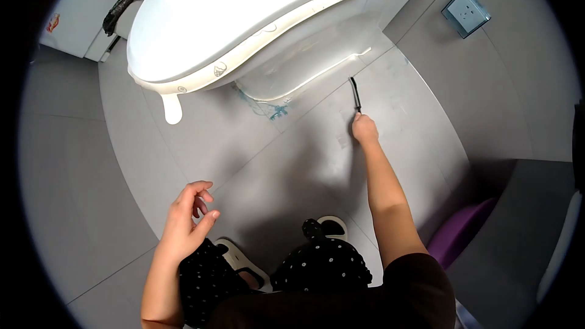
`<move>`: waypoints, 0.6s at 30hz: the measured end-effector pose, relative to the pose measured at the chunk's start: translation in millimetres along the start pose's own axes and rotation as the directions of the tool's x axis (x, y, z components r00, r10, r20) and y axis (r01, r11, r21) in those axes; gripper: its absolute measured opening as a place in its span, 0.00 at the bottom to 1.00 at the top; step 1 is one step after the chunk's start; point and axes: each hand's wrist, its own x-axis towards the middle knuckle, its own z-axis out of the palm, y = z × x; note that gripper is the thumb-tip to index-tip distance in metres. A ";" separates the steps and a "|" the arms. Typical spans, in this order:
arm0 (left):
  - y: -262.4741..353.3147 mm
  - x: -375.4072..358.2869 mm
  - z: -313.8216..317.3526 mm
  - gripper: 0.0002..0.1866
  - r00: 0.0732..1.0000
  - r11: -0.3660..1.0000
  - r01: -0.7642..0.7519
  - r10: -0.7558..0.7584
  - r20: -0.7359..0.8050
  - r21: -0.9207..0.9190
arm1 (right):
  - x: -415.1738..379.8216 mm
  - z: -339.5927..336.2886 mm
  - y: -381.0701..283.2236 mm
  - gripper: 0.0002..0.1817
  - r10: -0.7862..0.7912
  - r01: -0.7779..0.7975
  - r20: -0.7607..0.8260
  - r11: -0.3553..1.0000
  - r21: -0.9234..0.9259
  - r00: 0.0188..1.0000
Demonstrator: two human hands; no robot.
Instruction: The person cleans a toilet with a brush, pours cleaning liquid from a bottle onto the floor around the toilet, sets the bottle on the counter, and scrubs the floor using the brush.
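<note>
My right hand (365, 129) is closed round the end of a slim black-handled tool (356, 93), whose narrow far end points toward the toilet base. The tool lies over the grey tiled floor, a little to the right of the base. My left hand (190, 213) hangs above the floor near my left foot, fingers loosely bent and thumb apart, with nothing in it. Ahead stands a white toilet (244, 12) with its lid down and a cream patterned seat cover (268, 31) round its rim. Blue smears (278, 112) mark the floor beside the base's whitish edge line (317, 77).
A wall socket (466, 13) under a clear cover is at the upper right. At the lower right, a purple basin (460, 231) sits by a dark grey panel (518, 231). A white bin-like box (91, 6) stands at the upper left. My slippered feet (241, 262) are below.
</note>
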 end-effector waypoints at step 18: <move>7.4 0.1 -4.6 0.23 0.999 0.999 -0.034 0.034 0.031 0.000 | -24.5 20.5 -12.9 0.30 -0.121 0.127 0.082 0.990 -0.064 0.989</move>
